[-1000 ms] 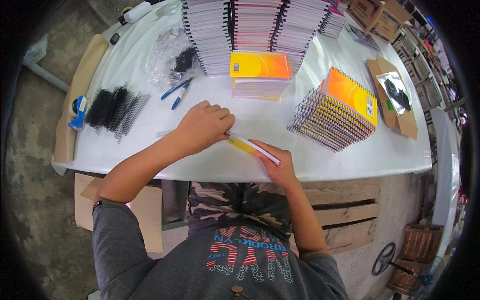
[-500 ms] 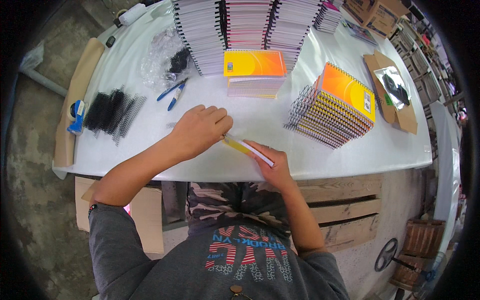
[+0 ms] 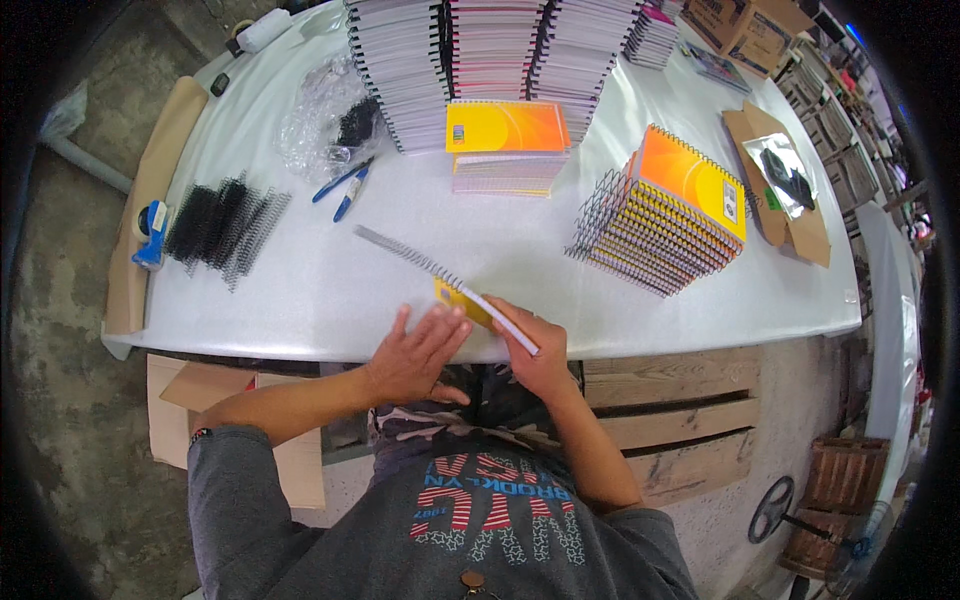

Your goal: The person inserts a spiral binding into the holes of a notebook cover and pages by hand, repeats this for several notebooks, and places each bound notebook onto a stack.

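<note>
A thin notebook (image 3: pixel 512 326) with a yellow-orange cover is gripped by my right hand (image 3: pixel 535 350), tilted on edge above the front of the table. From its far end a dark wire spiral coil (image 3: pixel 400 248) sticks out to the upper left, only partly along the notebook. My left hand (image 3: pixel 420 350) has its fingers spread beside the cover, slightly blurred; whether it touches the cover I cannot tell. To the right stands a stack of coil-bound yellow-orange notebooks (image 3: pixel 690 195). Farther back lies a pile of covers and pages without coils (image 3: pixel 508 128).
Loose black coils (image 3: pixel 225 228) lie at the left, near a blue tape dispenser (image 3: pixel 151 235). Blue-handled pliers (image 3: pixel 345 190) rest by a clear plastic bag (image 3: pixel 315 125). Tall stacks of bound books (image 3: pixel 495 50) stand at the back; an opened cardboard piece (image 3: pixel 800 225) lies far right.
My left hand has come down toward me from the notebook's far end, its fingers opening. The coil now shows, projecting from the notebook. My right hand keeps its hold, slightly lower.
</note>
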Demonstrator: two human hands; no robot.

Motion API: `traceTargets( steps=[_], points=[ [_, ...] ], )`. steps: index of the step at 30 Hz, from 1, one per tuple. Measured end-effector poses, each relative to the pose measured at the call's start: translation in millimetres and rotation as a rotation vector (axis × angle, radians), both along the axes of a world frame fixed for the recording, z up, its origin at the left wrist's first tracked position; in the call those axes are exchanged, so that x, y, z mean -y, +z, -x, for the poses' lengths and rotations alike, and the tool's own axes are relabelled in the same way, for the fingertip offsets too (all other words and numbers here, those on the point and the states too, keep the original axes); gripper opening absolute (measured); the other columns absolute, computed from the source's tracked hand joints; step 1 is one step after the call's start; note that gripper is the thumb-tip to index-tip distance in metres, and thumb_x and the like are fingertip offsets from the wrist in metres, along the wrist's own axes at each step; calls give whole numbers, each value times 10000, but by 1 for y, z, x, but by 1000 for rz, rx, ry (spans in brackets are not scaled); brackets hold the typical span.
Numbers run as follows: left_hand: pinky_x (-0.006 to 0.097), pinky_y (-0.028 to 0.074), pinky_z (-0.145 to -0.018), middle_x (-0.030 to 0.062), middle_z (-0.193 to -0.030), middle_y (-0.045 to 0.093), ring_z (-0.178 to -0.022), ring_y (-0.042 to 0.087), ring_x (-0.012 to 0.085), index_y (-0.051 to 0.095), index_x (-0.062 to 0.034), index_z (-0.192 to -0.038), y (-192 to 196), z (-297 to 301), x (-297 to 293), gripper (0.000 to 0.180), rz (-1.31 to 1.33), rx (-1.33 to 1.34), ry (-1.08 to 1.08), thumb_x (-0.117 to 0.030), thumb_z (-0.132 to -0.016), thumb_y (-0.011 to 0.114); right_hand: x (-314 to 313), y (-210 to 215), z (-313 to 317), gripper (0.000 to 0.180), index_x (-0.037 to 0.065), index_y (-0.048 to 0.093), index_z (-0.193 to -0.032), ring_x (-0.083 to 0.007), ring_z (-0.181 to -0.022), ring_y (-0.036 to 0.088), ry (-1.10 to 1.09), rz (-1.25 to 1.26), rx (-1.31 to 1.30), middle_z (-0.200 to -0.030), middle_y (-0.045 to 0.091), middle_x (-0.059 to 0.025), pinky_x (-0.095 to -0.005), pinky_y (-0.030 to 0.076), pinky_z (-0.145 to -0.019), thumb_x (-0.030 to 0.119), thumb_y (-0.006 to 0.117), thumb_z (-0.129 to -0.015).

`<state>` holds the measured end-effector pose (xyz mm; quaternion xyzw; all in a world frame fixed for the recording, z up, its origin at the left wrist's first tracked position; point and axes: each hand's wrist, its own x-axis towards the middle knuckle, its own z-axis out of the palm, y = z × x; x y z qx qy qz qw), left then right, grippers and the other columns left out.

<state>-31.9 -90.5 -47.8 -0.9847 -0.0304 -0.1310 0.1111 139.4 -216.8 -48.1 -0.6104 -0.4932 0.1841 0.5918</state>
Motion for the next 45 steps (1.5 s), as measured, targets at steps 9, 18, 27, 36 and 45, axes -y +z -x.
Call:
traceTargets(
  steps=[9,18,27,36,45],
  points=[
    [651,97,-1010,384,-1306,282,-1283,171,526,255,115,-1320,-13,11,16,1040,170,205,-146,-707,-722,476,5,-1,15,523,81,545,-1202,-305,-968,608,100,-19,211,-1098,609,-151,-366,488,-820,-91,488,-711],
    [641,39,-1006,349,-1361,246,-1295,153,527,291,46,-1334,-2,-10,-10,1018,344,282,-15,-735,-706,467,4,4,1,374,61,595,-1143,-278,-900,636,47,-23,157,-1076,626,-150,-315,493,-802,-38,547,-785],
    [386,326,-896,28,-883,566,-933,527,205,553,-119,-903,82,-47,-45,221,586,21,-111,-98,-732,691,4,15,-24,285,24,600,-1128,-140,-848,602,183,146,-273,-1005,662,-106,-256,463,-799,34,557,-847],
    [371,329,-861,41,-902,569,-936,506,231,603,-106,-932,82,-61,-51,148,508,27,-168,-160,-798,636,4,12,-23,267,4,604,-1113,-100,-844,575,153,138,-307,-974,664,-83,-240,456,-791,58,569,-854],
    [355,360,-797,65,-844,548,-861,500,252,577,-92,-920,78,-61,-57,174,646,-8,-145,-156,-778,654,3,5,-23,284,10,594,-1129,-108,-842,578,141,145,-349,-966,666,-78,-251,459,-792,69,570,-853]
  ],
)
